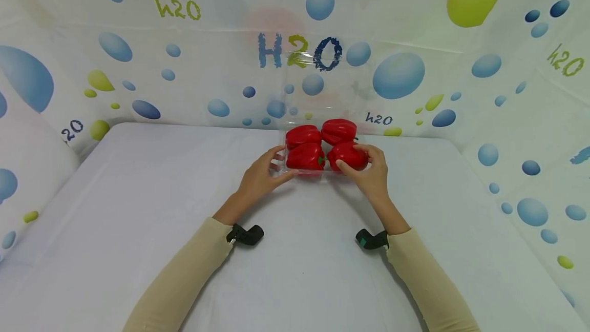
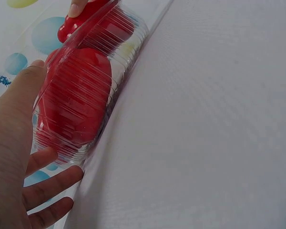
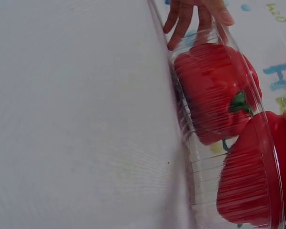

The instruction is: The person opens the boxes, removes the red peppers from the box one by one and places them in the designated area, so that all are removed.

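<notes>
Four-sided and clear, a plastic container (image 1: 333, 172) holds several red bell peppers, including one at front left (image 1: 302, 157) and two behind it (image 1: 302, 136), (image 1: 338, 131). My right hand (image 1: 374, 174) grips the front-right bell pepper (image 1: 346, 156) between thumb and fingers, inside the container's right end. My left hand (image 1: 259, 175) holds the container's left end, thumb on the near rim and fingers spread along the side. The left wrist view shows this thumb (image 2: 31, 78) at the rim. Green stems (image 3: 239, 102) show in the right wrist view.
A transparent lid (image 1: 318, 86) stands raised behind the container, hard to make out against the patterned backdrop (image 1: 221, 55). White cloth covers the table (image 1: 304, 270). Dark wrist cameras (image 1: 246, 234) sit at both cuffs.
</notes>
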Available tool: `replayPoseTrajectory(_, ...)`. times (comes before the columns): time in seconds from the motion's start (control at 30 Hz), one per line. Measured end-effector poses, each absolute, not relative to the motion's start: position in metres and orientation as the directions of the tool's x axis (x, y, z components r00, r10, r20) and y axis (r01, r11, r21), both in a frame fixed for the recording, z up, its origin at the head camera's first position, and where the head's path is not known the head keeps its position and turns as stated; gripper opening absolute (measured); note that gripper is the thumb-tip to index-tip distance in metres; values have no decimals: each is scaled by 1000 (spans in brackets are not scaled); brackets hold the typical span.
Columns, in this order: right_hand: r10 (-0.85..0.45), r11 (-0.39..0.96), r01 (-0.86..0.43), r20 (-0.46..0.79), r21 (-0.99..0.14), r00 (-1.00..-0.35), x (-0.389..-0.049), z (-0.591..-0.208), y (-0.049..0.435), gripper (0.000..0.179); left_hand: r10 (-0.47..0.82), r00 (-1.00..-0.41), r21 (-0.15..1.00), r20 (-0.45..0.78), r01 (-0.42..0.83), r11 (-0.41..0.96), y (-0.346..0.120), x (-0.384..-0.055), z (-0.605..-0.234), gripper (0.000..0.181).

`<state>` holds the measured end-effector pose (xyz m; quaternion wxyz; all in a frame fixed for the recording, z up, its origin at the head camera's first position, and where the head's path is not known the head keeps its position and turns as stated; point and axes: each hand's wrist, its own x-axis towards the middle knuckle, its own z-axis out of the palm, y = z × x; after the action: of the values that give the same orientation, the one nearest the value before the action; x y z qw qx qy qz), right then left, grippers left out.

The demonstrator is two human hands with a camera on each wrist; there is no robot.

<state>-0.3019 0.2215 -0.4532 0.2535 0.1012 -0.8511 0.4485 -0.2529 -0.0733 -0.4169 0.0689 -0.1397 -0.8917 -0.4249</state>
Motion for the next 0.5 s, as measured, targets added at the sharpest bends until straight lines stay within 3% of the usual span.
replayPoseTrajectory(0.5, 65, 568, -418, 545, -709, -836, -306, -453, 224, 55, 183, -955, 741, 233, 296, 603, -72, -255, -418, 74)
